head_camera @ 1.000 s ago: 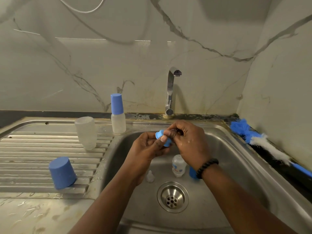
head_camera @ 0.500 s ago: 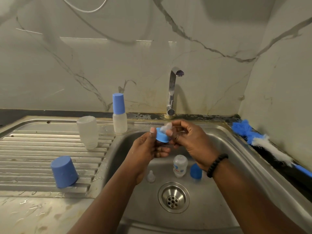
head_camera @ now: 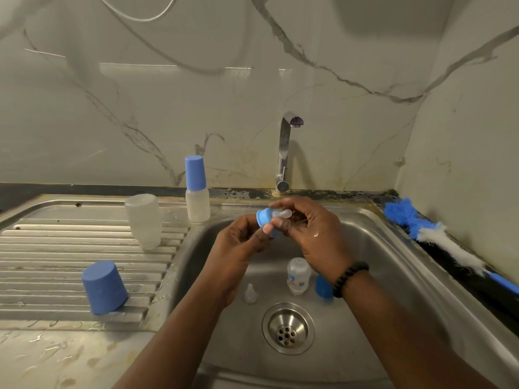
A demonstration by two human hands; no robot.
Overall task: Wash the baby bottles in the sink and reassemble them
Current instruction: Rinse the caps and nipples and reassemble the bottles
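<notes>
While pinched: teat (head_camera: 281, 213) through ring (head_camera: 264, 218).

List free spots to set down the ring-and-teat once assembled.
Bare drainboard left of the upturned clear bottle, above the blue cap. Basin floor right of the drain is bare. Crowded: above the drain, a loose teat, small bottle, blue piece.

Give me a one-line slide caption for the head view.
Over the sink, left hand holds a blue collar while right hand pinches its clear teat.
</notes>
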